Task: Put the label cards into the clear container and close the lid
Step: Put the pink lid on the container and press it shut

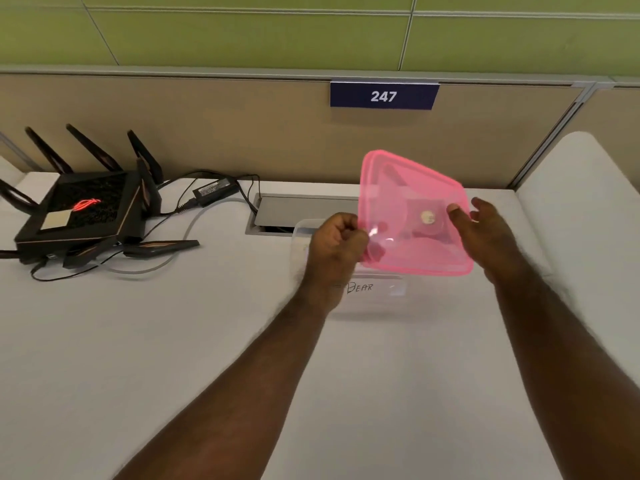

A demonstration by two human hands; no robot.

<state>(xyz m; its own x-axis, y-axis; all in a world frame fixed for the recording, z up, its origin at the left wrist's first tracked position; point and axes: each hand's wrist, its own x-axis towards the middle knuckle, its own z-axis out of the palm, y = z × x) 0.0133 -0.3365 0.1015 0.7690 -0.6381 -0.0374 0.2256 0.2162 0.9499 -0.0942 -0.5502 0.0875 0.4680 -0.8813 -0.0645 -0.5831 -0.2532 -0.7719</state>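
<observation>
A: Lid?
B: Your left hand [337,242] and right hand [479,230] pinch the pink lid [412,216] between them.

A: Container?
B: The clear container [304,230] sits below your hands on the desk [173,341], card [367,289] inside.

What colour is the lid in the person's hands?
Pink and see-through. The lid shows clearly in the head view, held between both hands above the clear container.

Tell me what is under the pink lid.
The pink lid, held up tilted by the left hand and right hand, hangs over the clear container. A card reading "BEAR" shows below. The lid and left hand cover most of the container's inside.
</observation>
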